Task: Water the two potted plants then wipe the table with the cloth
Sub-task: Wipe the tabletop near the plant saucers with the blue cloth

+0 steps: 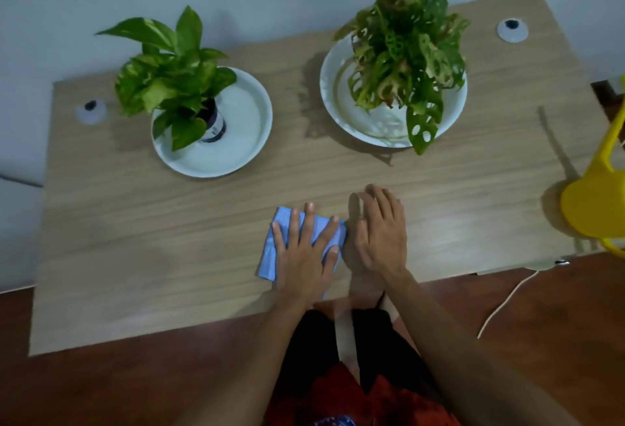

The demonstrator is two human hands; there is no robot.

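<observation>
Head view: wooden table (135, 233) seen from above, wall behind it. Left hand (306, 255) lies flat on a light blue cloth (270, 256), fingers spread, palm pressing it onto the tabletop near the front edge, about mid-table. Cloth looks folded; its left part and top corners stick out from under the hand. Right hand (382, 236) is just beside the cloth's right edge, open with fingers close together, holding nothing; cannot tell if it rests on the wood or hangs just over it.

Far left: pothos plant (169, 77) in a small dark pot (213, 124) standing upright on a white saucer (243, 141). Far right: plant with holed leaves (406, 47) on a second white saucer (329, 87), its pot hidden by foliage; one leaf droops over the saucer's front rim. The two saucers stand well apart.

Yellow watering can (595, 195) at the table's right edge, partly cut off. White cable (504, 304) on the reddish floor at right.
</observation>
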